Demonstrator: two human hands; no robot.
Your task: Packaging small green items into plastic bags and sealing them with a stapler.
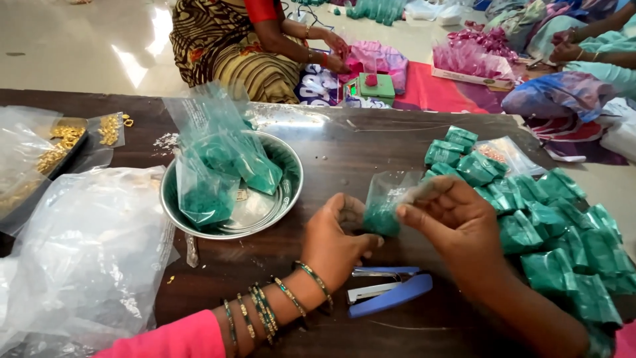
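Green powder fills the bottom of the small clear packet [384,205] that I see held between the two hands, just above the dark wooden table [371,149]. My left hand [338,242] pinches its lower left corner, fingers closed on the plastic; my right hand [457,219] clamps the upper edge, thumb and forefinger pressed together over the open mouth. I judge the step in hand to be folding the packet's top shut, since the mouth looks flattened but not yet fastened, though the blur there keeps me from being sure.

Just below the hands lies a blue stapler [387,292], resting on the table and touched by neither hand. The next move, as I read it, calls for keeping the fold tight with one hand while the other frees itself for the stapler, without tipping powder out.

To the right sits a heap of finished green packets [556,245], close beside my right wrist. To the left, a steel bowl [285,192] holds larger bags of green powder [218,172]. Farther left lie empty clear bags [86,252] and a tray of small gold pieces [63,142]. Beyond the table, other people sit on the floor with pink and green goods.
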